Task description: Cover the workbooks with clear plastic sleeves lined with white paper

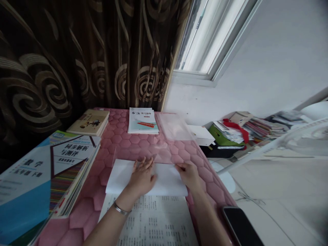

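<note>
An opened booklet lies in front of me, with a blank white page [120, 181] at its far side and a printed page [159, 222] nearer. Beyond the white page, a clear plastic sheet [159, 153] reaches over the pink table cover and meets the page's far edge. My left hand [142, 177] rests flat on the white page, fingers spread toward that edge. At the page's far right corner, my right hand [188, 174] is closed in a pinch. Whether the plastic is also between those fingers I cannot tell.
Thick workbooks [30, 181] are stacked at left, with a tan book [89, 121] behind. A white booklet [142, 121] and another clear plastic cover [175, 126] lie at the back. A phone [242, 225] is at front right. A white fan [276, 147] stands beside the table.
</note>
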